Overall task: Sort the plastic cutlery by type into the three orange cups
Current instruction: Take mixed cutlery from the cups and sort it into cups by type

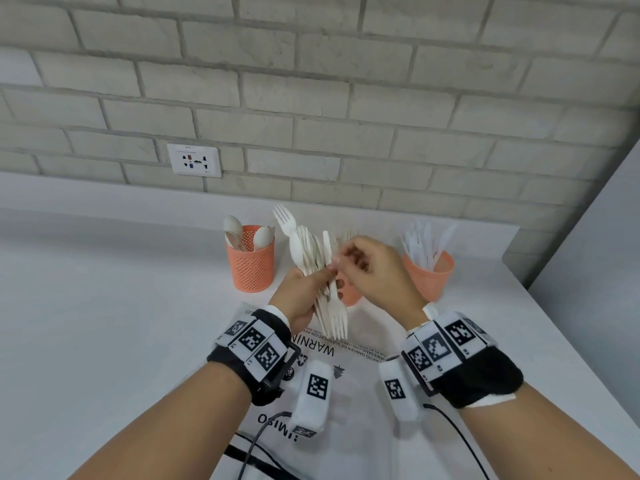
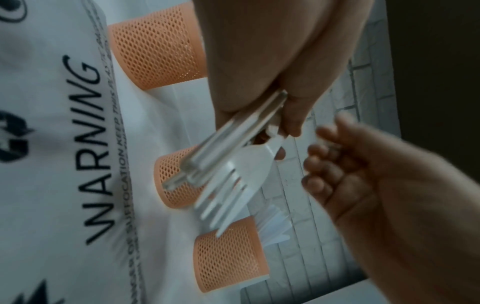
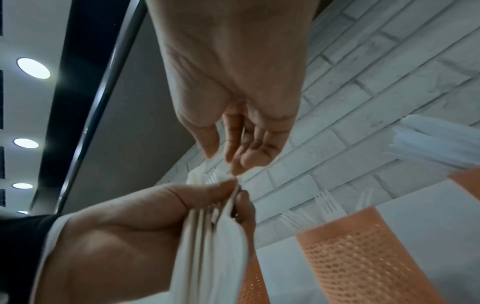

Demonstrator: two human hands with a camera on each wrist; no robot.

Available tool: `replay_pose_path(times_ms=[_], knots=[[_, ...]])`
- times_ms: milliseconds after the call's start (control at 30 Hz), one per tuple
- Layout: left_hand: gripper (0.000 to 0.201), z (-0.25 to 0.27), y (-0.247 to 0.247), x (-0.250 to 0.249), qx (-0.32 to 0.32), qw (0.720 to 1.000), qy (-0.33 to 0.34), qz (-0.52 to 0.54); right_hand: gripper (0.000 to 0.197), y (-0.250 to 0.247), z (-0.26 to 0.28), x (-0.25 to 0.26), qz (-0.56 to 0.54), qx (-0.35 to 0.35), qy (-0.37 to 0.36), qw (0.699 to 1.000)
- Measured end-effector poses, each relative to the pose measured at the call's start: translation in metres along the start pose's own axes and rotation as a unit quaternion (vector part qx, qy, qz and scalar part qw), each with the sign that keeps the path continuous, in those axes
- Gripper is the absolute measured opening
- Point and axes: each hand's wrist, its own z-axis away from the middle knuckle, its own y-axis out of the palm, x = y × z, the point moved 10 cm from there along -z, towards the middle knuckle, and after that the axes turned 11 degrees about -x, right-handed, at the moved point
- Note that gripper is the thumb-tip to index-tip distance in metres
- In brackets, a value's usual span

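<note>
My left hand [image 1: 327, 275] grips a bundle of white plastic cutlery [image 1: 332, 313] above the table, fork tines pointing down and spoon and fork heads fanning up. My right hand [image 1: 341, 259] reaches to the top of the bundle [image 3: 207, 246] with loosely bent fingers; it holds nothing that I can see. Three orange mesh cups stand behind. The left cup [image 1: 250, 261] holds spoons. The middle cup [image 1: 351, 294], mostly hidden by my hands, holds forks [image 3: 324, 205]. The right cup [image 1: 429, 275] holds knives [image 1: 426, 244].
A white plastic bag [image 1: 346, 375] printed WARNING lies on the white table under my wrists. A brick wall with a socket [image 1: 194, 160] runs behind the cups. The table's right edge [image 1: 571, 358] is close to my right arm.
</note>
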Motion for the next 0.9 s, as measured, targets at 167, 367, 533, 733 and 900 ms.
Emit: replay_pose_path(times_ms=[167, 367, 533, 733, 900], knots=[[0.032, 0.008, 0.004, -0.011, -0.007, 0.994, 0.076, -0.080, 0.023, 0.017, 0.001, 0.012, 0.009, 0.022, -0.014, 1.000], [0.027, 0.012, 0.008, -0.023, -0.002, 0.984, 0.130, -0.123, 0.016, 0.026, 0.002, 0.016, 0.025, 0.032, -0.039, 0.998], [0.025, 0.010, 0.010, -0.020, 0.042, 0.994, 0.089, -0.055, 0.018, 0.026, 0.000, -0.003, -0.066, 0.056, 0.077, 0.993], [0.023, 0.014, 0.014, -0.017, 0.110, 0.992, 0.047, -0.043, 0.018, 0.024, 0.001, -0.004, -0.108, 0.047, 0.115, 0.986], [0.020, 0.019, 0.015, -0.006, 0.154, 0.988, -0.018, 0.018, 0.015, 0.003, -0.012, -0.011, -0.215, -0.039, 0.151, 0.964]])
